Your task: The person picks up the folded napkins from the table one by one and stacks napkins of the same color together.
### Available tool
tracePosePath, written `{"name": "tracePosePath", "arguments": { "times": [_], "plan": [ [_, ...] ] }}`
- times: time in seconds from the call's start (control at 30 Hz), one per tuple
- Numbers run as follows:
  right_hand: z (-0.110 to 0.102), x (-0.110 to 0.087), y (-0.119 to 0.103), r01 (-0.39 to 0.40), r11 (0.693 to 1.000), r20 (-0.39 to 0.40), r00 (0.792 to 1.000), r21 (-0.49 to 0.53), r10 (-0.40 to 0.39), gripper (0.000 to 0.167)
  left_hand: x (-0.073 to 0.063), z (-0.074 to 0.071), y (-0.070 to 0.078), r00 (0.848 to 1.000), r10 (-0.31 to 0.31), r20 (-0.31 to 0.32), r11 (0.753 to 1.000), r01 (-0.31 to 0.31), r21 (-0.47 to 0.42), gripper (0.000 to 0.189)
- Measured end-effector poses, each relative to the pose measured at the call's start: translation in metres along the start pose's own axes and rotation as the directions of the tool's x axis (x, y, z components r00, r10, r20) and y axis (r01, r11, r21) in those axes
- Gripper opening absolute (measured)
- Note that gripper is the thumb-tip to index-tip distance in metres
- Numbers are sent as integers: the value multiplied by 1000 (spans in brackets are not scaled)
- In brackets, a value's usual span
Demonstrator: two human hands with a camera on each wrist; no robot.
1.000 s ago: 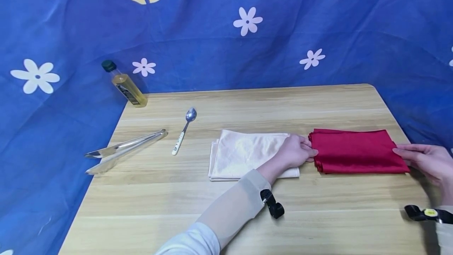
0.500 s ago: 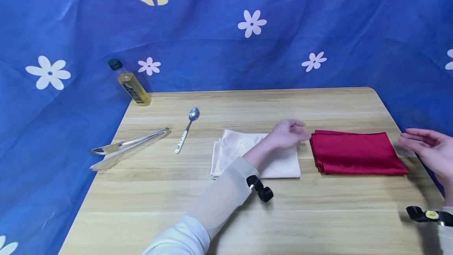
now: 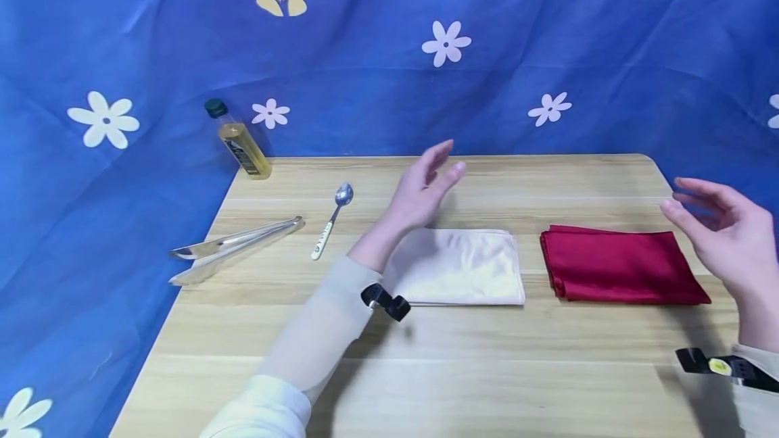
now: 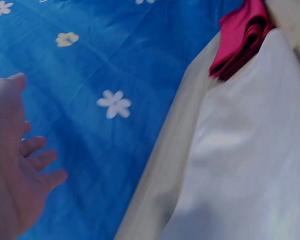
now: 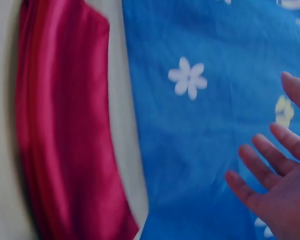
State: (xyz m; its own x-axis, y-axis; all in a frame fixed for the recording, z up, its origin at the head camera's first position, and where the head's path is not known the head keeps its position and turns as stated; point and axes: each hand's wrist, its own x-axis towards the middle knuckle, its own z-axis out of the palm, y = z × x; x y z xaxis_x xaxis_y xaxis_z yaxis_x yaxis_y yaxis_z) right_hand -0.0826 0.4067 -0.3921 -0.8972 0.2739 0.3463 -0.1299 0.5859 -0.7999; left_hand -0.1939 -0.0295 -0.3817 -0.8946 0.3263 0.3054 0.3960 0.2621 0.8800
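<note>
Raised above the white folded cloth (image 3: 459, 269), my left hand (image 3: 422, 188) holds nothing; its fingers are loosely spread. The forearm covers the cloth's left part in the head view. To the right lies a dark red folded cloth (image 3: 621, 267), its layered edges facing left. My right hand (image 3: 727, 235) is lifted beside that cloth's right end, thumb and fingers apart with nothing between them. In the right wrist view the relaxed fingers (image 5: 262, 167) show against the blue backdrop, away from the red cloth (image 5: 77, 125).
A spoon (image 3: 332, 222) with a patterned white handle lies left of the white cloth. Metal tongs (image 3: 237, 249) rest at the table's left edge. At the back left corner stands an oil bottle (image 3: 243, 147) with a green cap. A blue flowered curtain (image 3: 365, 53) hangs behind the table.
Both hands have let go of the red cloth's ends and risen. The left hand has moved left and back over the white cloth; the right hand has lifted beside the red one.
</note>
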Motion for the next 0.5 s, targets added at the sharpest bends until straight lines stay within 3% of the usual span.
{"name": "tracePosePath", "arguments": {
  "times": [0.13, 0.3, 0.4, 0.5],
  "plan": [
    [13, 2, -22, 69, 997, 15, 998, -28, -68, 56, -7, -28, 2, 998, 47, -42, 985, -39, 167, 71],
    [29, 2, -44, 194, 981, 25, 981, -33, -193, 61, -16, -57, 7, 991, 125, -54, 940, -101, 326, 76],
    [36, 2, -56, 263, 964, 39, 964, -37, -261, 64, -21, -71, 9, 984, 170, -53, 892, -131, 433, 79],
    [43, 2, -64, 349, 937, 60, 936, -33, -347, 70, -26, -82, 11, 978, 208, -22, 813, -160, 560, 85]
  ]
}}
